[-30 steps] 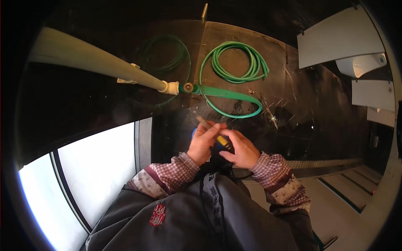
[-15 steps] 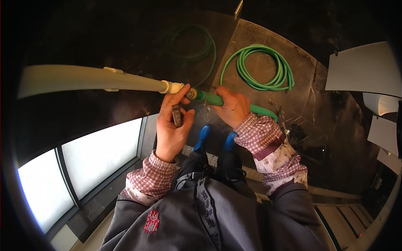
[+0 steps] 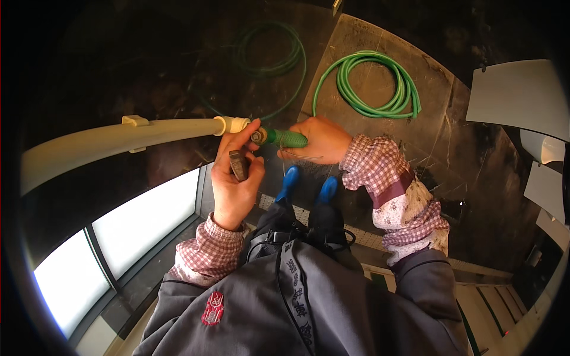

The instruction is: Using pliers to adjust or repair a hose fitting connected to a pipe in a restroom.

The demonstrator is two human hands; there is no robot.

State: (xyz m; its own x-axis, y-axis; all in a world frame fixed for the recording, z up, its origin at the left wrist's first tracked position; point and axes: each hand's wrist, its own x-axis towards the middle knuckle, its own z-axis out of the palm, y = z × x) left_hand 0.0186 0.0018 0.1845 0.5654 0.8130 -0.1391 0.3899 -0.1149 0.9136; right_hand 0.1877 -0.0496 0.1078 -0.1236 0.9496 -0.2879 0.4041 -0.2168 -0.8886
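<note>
Step in hand, as judged: the hose (image 3: 292, 139) is being lined up and steadied at the fitting (image 3: 257, 137), with the tool (image 3: 239, 165) carried but not applied. The hose end is seated against the right side of the fitting; the pipe (image 3: 178, 127) is brought in from its left. Whether pipe and fitting are fully joined can't be told, as the contact is partly covered by fingers.

Next move seems to call for the hose being held firm and square to the fitting, the wire (image 3: 298, 156) below and right of it kept from snagging, and the tool re-gripped before any force is put on.

Pose: the left hand (image 3: 236, 185) is raised from below the fitting, index finger stretched up to its left edge, thumb just under it. The tool is grasped in the curled fingers, head end up; its type can't be made out. The right hand (image 3: 320, 140) is wrapped round the hose to the right of the fitting, back of the hand up, wrist roughly level, forearm angled in from lower right.

The coil (image 3: 389, 107) is left on the floor, beyond and right of the fitting.
</note>
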